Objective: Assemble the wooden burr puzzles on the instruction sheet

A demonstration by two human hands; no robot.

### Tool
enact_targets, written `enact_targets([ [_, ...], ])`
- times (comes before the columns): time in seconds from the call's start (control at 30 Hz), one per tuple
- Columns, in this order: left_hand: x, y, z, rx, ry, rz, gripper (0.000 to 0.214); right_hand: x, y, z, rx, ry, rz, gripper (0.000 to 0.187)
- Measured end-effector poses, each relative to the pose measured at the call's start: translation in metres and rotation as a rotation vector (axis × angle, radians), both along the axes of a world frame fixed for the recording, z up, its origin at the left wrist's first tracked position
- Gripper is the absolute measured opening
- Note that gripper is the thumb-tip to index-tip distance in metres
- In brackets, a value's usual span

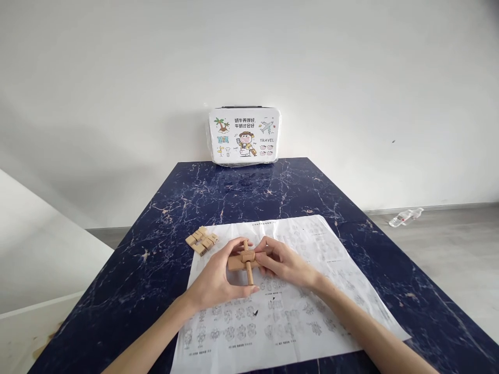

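Observation:
Between my two hands is a small wooden puzzle of crossed pieces (pixel 248 256), held just above a printed sheet (pixel 296 332). My left hand (pixel 222 272) curls around its left side, with the thumb at the near end of an upright-running wooden rod and fingers at the far end. My right hand (pixel 283 262) pinches the right side of the puzzle between thumb and fingers. Part of the puzzle is hidden behind the fingers. Left of it, a notched wooden puzzle piece group (pixel 200 240) lies at the sheet's upper left corner.
The dark blue marble-patterned table (pixel 241 195) runs back to a white wall. At its far edge stands a white case (pixel 245 136) with cartoon prints, in clear wrapping. Clear plastic bottles (pixel 405 217) lie on the floor to the right. A white panel (pixel 39 254) is at the left.

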State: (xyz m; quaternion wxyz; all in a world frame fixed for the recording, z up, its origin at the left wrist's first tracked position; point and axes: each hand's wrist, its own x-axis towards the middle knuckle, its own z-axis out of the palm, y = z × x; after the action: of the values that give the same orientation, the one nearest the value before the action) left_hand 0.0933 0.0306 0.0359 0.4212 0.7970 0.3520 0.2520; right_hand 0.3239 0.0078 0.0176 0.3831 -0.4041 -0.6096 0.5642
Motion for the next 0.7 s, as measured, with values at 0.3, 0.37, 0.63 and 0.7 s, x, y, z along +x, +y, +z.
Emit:
enact_targets([
  [0.3,-0.0008,0.0014,-0.0004,0.003,-0.030,-0.002,0.084,-0.0042,-0.0008,-0.0051,-0.024,0.082,-0.024,0.036],
  [0.37,-0.0009,0.0015,0.0005,0.000,-0.026,-0.001,0.084,-0.0050,-0.0005,-0.0065,-0.029,0.104,-0.020,0.037],
  [0.63,-0.0019,0.0021,0.0008,-0.008,0.015,-0.001,0.091,-0.0047,0.0020,-0.0086,-0.048,0.129,-0.044,0.043],
  [0.7,-0.0019,0.0016,0.0002,-0.001,0.016,-0.001,0.091,-0.0047,0.0021,-0.0082,-0.046,0.129,-0.045,0.043],
])
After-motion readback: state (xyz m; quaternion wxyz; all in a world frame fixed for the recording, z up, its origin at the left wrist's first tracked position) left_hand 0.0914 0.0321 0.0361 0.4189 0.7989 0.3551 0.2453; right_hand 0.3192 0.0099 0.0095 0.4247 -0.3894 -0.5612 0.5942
